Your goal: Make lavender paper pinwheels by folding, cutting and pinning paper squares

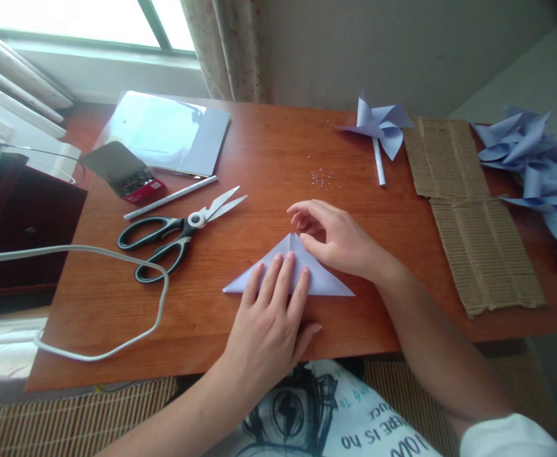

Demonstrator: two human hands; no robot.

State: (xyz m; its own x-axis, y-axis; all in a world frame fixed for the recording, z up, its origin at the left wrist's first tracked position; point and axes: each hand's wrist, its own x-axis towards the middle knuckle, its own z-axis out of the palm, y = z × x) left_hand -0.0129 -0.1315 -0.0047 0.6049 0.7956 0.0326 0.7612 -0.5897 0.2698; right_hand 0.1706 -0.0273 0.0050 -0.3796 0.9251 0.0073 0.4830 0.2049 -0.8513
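A lilac paper folded into a triangle (328, 284) lies on the wooden table (259, 152) near its front edge. My left hand (271, 317) rests flat on the paper, fingers stretched out and pressing it down. My right hand (335, 238) sits at the triangle's top corner, fingers curled, thumb and fingertips touching the paper's tip.
Black-handled scissors (174, 238) and a rolled paper stick (169, 198) lie to the left, with a staple box (124, 171), a plastic folder (164, 130) and a white cable (92, 254). A finished paper pinwheel (380, 127) lies at the back. Corrugated cardboard (473, 209) and several pinwheels (530, 165) are on the right.
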